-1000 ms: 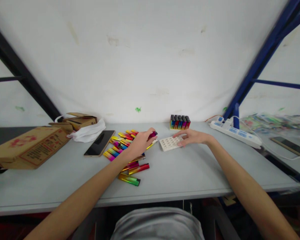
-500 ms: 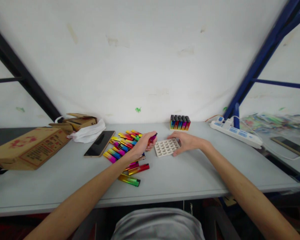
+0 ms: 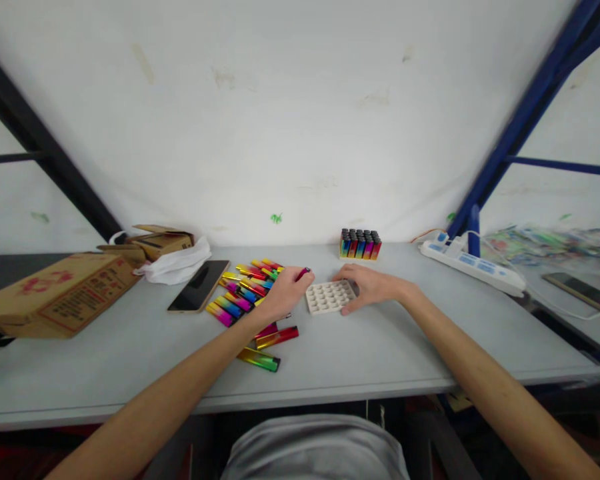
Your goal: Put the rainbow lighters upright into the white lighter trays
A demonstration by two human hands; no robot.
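Observation:
My left hand [image 3: 286, 292] is closed round a lighter [image 3: 303, 273], whose dark purple-red end sticks out above the fingers. Beneath and beside that hand lies a loose pile of shiny multicoloured lighters [image 3: 240, 299]. Just to its right, a white tray [image 3: 329, 297] with rows of holes rests on the table, and no lighter shows in the holes. My right hand [image 3: 363, 287] grips the right edge of this tray between thumb and fingers. Behind it, near the wall, a second tray holds several upright lighters [image 3: 361, 245] with black tops.
A phone [image 3: 199, 287], a white plastic bag [image 3: 177, 263] and cardboard boxes [image 3: 60, 290] lie on the left. To the right are a white power strip [image 3: 473, 268] with cables, blue frame bars [image 3: 510, 133] and another phone [image 3: 583, 292].
My left hand has turned slightly, and the lighter in it has shifted a little left. The holed tray and my right hand have moved slightly left.

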